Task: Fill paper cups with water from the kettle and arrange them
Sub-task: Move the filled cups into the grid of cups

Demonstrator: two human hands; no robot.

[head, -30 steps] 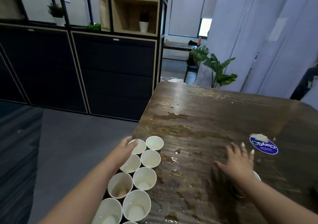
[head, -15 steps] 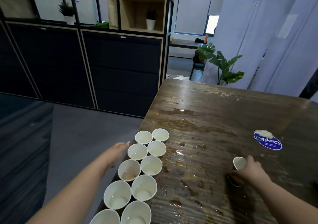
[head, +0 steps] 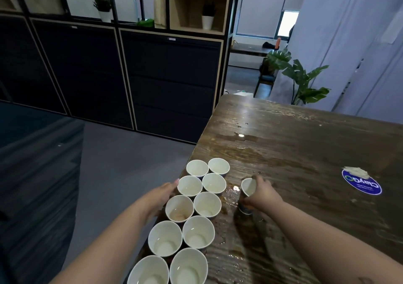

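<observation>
Paper cups [head: 197, 207], ten of them, stand in two touching columns along the left edge of the wet wooden surface [head: 305, 144]. Right hand [head: 262, 194] grips one more cup [head: 247, 193], tilted, just right of the columns; fingers curled round it. Left hand [head: 162, 195] flat against the third cup's outer side, fingers straight, together. Blue sticker [head: 361, 183] far right.

Blue round sticker [head: 361, 182] on the table [head: 305, 135] reads "ClayGo", upside down.
</observation>
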